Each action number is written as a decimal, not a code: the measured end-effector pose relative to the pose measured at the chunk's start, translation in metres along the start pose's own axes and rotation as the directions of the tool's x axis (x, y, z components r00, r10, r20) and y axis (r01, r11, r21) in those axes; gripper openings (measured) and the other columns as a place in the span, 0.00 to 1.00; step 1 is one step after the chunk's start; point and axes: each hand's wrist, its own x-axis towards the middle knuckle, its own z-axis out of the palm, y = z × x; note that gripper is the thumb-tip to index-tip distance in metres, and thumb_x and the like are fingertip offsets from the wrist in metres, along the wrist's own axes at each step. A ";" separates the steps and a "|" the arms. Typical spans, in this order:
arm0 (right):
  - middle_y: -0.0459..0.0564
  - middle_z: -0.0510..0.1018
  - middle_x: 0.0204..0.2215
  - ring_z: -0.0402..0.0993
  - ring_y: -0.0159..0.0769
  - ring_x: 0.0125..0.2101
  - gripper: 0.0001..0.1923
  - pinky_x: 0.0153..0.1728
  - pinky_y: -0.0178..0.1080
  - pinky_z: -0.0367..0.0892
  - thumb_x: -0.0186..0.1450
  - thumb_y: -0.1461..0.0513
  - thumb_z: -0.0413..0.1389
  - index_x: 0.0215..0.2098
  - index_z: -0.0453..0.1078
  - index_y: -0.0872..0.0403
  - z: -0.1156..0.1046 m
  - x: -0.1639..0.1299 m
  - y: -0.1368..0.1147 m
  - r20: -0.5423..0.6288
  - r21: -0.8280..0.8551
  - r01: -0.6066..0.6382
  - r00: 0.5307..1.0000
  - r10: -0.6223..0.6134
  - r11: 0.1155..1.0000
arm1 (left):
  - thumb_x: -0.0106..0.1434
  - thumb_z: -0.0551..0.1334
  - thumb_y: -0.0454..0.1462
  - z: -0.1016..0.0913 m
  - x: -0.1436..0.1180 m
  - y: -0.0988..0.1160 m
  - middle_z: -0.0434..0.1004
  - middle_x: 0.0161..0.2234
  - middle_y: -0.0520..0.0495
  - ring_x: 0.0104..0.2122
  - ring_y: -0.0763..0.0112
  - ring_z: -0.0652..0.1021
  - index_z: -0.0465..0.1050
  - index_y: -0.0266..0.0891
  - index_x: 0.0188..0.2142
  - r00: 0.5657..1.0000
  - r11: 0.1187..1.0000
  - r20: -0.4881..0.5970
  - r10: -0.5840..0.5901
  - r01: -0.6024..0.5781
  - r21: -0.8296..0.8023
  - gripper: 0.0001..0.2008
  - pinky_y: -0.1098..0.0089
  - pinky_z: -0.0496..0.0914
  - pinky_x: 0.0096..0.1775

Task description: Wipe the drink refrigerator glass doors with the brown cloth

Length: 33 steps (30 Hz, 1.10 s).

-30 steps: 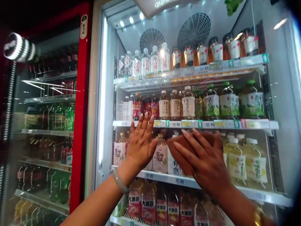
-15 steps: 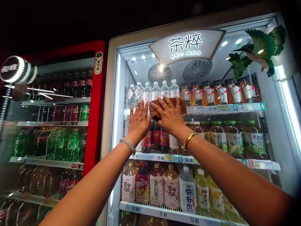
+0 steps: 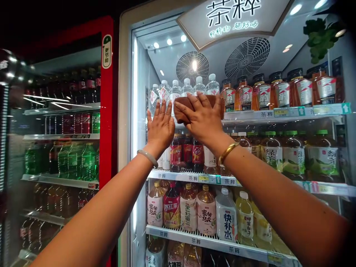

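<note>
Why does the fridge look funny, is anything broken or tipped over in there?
Nothing stands out. The bottles stand upright in tidy rows on the shelves, and nothing looks spilled or cracked. The right hand presses a brown cloth on the glass door, and the left hand lies flat beside it.

Bright white light pours from the drinks cooler [image 3: 239, 122], from its ceiling spotlights [image 3: 168, 42] and a strip along the left door frame. The red fridge [image 3: 63, 141] beside it sits dim, its glass streaked with reflections. Surroundings are black; edges bend and darken.
</note>
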 end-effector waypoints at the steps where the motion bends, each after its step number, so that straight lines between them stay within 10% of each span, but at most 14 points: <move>1: 0.51 0.57 0.75 0.49 0.57 0.74 0.31 0.67 0.78 0.37 0.72 0.55 0.55 0.72 0.57 0.35 0.002 -0.002 -0.006 0.014 -0.007 0.004 1.000 -0.004 1.000 | 0.75 0.44 0.40 0.001 -0.001 -0.001 0.44 0.77 0.47 0.77 0.58 0.46 0.49 0.43 0.76 1.000 1.000 -0.006 0.006 -0.006 -0.014 0.31 0.44 0.37 0.74; 8: 0.49 0.52 0.77 0.51 0.53 0.73 0.40 0.68 0.68 0.46 0.69 0.48 0.57 0.75 0.49 0.38 0.000 -0.072 0.001 0.073 -0.150 0.054 0.996 -0.043 0.987 | 0.72 0.50 0.39 0.004 -0.004 -0.007 0.42 0.77 0.47 0.77 0.56 0.45 0.48 0.45 0.76 0.999 0.997 -0.030 0.034 -0.036 -0.067 0.34 0.44 0.34 0.74; 15: 0.60 0.40 0.78 0.43 0.60 0.74 0.39 0.68 0.70 0.44 0.74 0.51 0.45 0.78 0.40 0.55 0.007 0.017 -0.013 -0.049 -0.251 -0.367 0.929 0.367 0.896 | 0.72 0.51 0.39 0.007 -0.003 -0.007 0.43 0.77 0.46 0.77 0.56 0.45 0.49 0.44 0.76 0.998 0.996 -0.045 0.031 -0.035 -0.087 0.34 0.44 0.32 0.74; 20: 0.61 0.43 0.78 0.47 0.63 0.73 0.42 0.66 0.68 0.51 0.72 0.49 0.45 0.77 0.40 0.59 0.024 -0.001 -0.066 -0.016 -0.212 -0.325 0.944 0.329 0.922 | 0.73 0.51 0.40 0.007 -0.004 -0.010 0.43 0.77 0.46 0.77 0.54 0.46 0.50 0.44 0.76 0.998 0.992 -0.043 0.048 -0.052 -0.116 0.33 0.45 0.31 0.74; 25: 0.60 0.47 0.77 0.56 0.62 0.69 0.43 0.65 0.66 0.53 0.70 0.54 0.51 0.77 0.42 0.58 0.016 -0.045 -0.058 -0.076 -0.175 -0.233 0.972 0.223 0.957 | 0.74 0.51 0.42 0.008 -0.006 -0.011 0.44 0.77 0.48 0.77 0.55 0.45 0.49 0.47 0.76 0.994 0.979 -0.081 0.068 -0.082 -0.185 0.33 0.44 0.30 0.74; 33: 0.45 0.48 0.77 0.46 0.53 0.75 0.36 0.70 0.64 0.51 0.72 0.54 0.50 0.76 0.46 0.37 0.021 0.019 -0.043 -0.150 -0.236 -0.206 0.973 0.174 0.950 | 0.72 0.51 0.39 0.007 -0.006 -0.009 0.47 0.77 0.46 0.77 0.54 0.47 0.55 0.43 0.74 0.994 0.980 -0.089 0.061 -0.077 -0.184 0.31 0.42 0.31 0.74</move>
